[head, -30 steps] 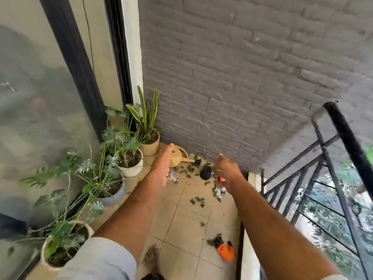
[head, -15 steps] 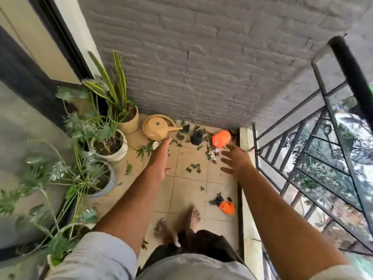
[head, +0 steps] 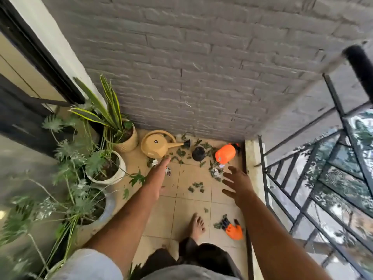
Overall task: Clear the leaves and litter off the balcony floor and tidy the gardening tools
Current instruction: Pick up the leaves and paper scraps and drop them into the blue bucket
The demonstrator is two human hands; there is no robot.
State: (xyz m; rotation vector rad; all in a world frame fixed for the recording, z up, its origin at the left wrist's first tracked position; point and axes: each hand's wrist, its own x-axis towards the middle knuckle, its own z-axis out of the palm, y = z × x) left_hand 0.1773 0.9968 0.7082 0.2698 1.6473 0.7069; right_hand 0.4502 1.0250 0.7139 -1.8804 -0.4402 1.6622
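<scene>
Two bare arms reach out ahead of me over the balcony floor, a surface of pale beige tiles. My left hand is stretched flat with fingers straight, holding nothing, its tips pointing toward 12 o'clock at the watering can. My right hand hangs with fingers spread and relaxed, also empty, just short of the orange sprayer.

Scattered leaves lie small, dark green and curled, thickest along the foot of the grey brick wall at 12 o'clock, with a smaller cluster between my hands and a few single ones nearer my foot. Crumpled whitish litter sits among leaves just beyond my right fingertips; another scrap shows beside my left hand.

The tan can lies at 11 o'clock against the wall, its spout ending in a dark rose. A small black pot stands between can and sprayer. The sprayer lies tipped on its side at 1 o'clock in the corner. An orange-and-black garden tool, blurred, lies at 3 o'clock of my foot by the balcony edge.

Potted plants line the 9 o'clock side; a black railing runs on the right.
</scene>
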